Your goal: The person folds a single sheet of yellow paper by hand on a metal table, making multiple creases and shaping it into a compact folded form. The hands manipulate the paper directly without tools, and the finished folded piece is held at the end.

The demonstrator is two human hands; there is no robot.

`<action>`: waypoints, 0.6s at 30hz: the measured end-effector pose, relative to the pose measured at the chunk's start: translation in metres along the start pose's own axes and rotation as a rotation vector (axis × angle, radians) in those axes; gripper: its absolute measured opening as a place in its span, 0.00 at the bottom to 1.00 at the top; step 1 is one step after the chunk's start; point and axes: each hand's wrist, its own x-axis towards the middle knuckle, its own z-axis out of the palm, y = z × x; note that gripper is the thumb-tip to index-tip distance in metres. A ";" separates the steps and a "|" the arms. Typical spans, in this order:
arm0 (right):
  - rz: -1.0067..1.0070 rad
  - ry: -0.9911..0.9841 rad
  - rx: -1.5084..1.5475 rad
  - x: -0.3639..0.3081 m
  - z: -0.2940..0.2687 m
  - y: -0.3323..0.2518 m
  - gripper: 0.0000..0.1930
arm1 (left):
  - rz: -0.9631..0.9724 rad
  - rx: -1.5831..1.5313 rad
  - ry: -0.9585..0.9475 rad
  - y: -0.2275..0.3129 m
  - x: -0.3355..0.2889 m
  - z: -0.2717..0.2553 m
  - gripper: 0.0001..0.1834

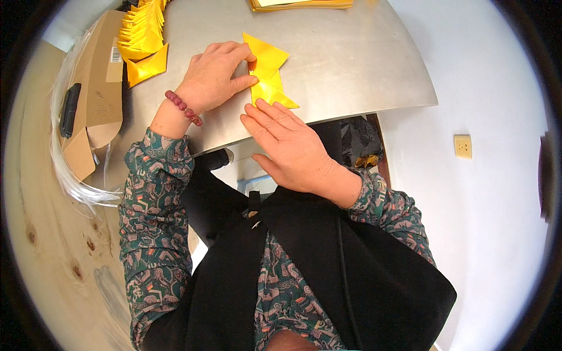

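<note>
A folded piece of shiny yellow paper (268, 63) with pointed corners lies on the metal tabletop near its front edge. My left hand (213, 76), with a dark red bead bracelet at the wrist, grips the paper's left side with thumb and bent fingers. My right hand (290, 143) is held flat with its fingers stretched out. Its fingertips touch the paper's lower edge, and the thumb stands apart. The fingertips of my left hand are partly hidden.
A row of nested yellow folded papers (142, 35) stands at the far left beside an opened cardboard box (96, 105). More yellow sheets (301, 4) are stacked at the back. Clear plastic strips (88, 190) hang by the box. Below the table sits a black plastic bag (360, 140).
</note>
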 end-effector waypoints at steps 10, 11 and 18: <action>0.091 -0.027 -0.007 0.001 -0.019 -0.009 0.38 | -0.011 -0.086 0.029 -0.004 -0.003 0.008 0.17; 0.120 -0.050 -0.035 0.001 -0.018 -0.008 0.38 | -0.002 -0.088 0.045 -0.004 -0.004 0.010 0.17; 0.097 0.001 -0.174 -0.013 -0.006 -0.003 0.37 | 0.003 -0.087 0.060 -0.003 -0.005 0.012 0.17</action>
